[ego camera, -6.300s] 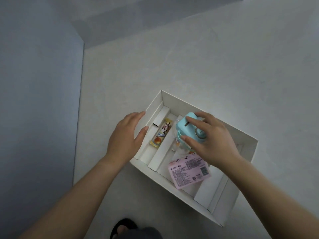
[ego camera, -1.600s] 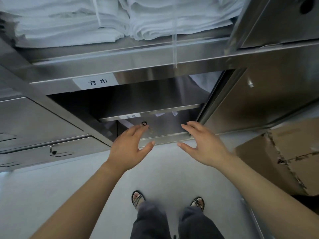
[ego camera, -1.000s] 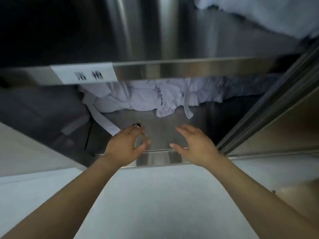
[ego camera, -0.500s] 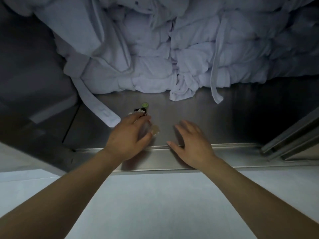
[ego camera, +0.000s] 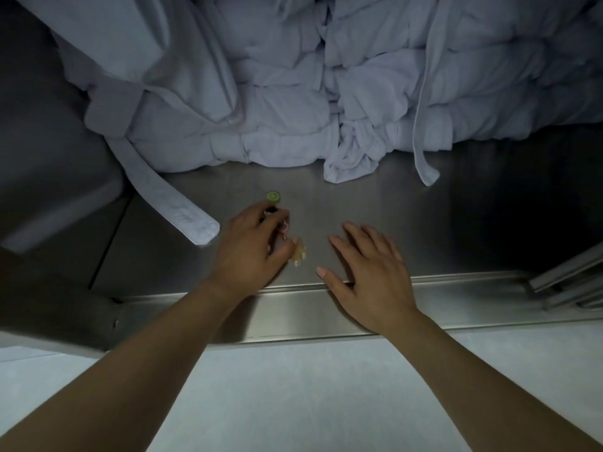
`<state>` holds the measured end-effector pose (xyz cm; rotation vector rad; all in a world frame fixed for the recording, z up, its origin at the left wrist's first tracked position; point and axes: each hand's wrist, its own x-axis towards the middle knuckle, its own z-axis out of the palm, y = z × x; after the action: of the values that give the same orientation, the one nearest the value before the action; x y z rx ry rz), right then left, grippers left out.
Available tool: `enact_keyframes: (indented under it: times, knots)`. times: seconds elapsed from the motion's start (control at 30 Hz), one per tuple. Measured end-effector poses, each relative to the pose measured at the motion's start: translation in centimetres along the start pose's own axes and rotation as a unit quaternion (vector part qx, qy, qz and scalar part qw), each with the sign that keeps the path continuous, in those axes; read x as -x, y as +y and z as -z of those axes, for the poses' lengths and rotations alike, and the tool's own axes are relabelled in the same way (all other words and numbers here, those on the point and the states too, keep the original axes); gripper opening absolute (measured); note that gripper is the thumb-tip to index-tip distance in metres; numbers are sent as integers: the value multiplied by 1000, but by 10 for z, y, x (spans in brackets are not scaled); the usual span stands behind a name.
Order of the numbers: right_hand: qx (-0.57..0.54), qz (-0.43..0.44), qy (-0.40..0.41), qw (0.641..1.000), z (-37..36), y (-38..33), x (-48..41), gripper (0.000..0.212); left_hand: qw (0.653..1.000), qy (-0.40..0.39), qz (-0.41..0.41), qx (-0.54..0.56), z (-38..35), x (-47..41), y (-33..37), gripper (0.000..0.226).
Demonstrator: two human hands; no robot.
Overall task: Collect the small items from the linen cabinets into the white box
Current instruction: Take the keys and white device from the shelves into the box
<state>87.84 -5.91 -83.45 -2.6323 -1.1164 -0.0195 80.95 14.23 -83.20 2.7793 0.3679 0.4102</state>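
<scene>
Head view: folded linen (ego camera: 293,93) fills the back of the steel shelf (ego camera: 375,203), bare floor before it, a raised front lip (ego camera: 473,278) to clear. Right hand (ego camera: 368,272) rests flat, fingers spread. Left hand (ego camera: 251,252) curls round small trinkets (ego camera: 298,254) beside a green disc (ego camera: 273,196); collecting here looks barely begun, white box out of sight.

Your left hand (ego camera: 254,249) curls its fingers round a small red-and-white trinket (ego camera: 284,230) on the steel cabinet shelf (ego camera: 456,223). A round green disc (ego camera: 273,196) lies just at its twelve o'clock, and a pale amber piece (ego camera: 298,254) sits beside the thumb. Your right hand (ego camera: 368,272) rests flat at three o'clock. Crumpled white linen (ego camera: 293,93) is heaped behind.
</scene>
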Motion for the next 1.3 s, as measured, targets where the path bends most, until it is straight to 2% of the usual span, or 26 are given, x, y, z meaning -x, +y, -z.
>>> enact_keyframes:
  times: [0.1, 0.23, 0.43, 0.7, 0.9, 1.07, 1.3]
  knots:
    - [-6, 4, -9, 1000, 0, 3, 1, 58, 999, -7, -25, 28, 2, 19, 5, 50]
    - [-10, 21, -26, 999, 4, 10, 10, 64, 998, 25, -6, 60, 6, 27, 12, 54]
    - [-45, 3, -37, 998, 14, 28, 27, 77, 999, -13, 34, 12, -5, 17, 15, 73]
    - [-71, 7, -45, 996, 19, 34, 42, 76, 995, 28, 44, 87, -3, 27, 31, 42]
    - [-101, 3, -56, 993, 29, 33, 45, 73, 994, 46, 59, 83, -2, 31, 41, 38]
    - [-123, 5, -52, 991, 39, 34, 50, 68, 997, 23, 32, 59, 3, 32, 47, 36]
    - [-136, 12, -54, 989, 55, 34, 60, 62, 995, 17, 27, 91, 17, 49, 60, 31]
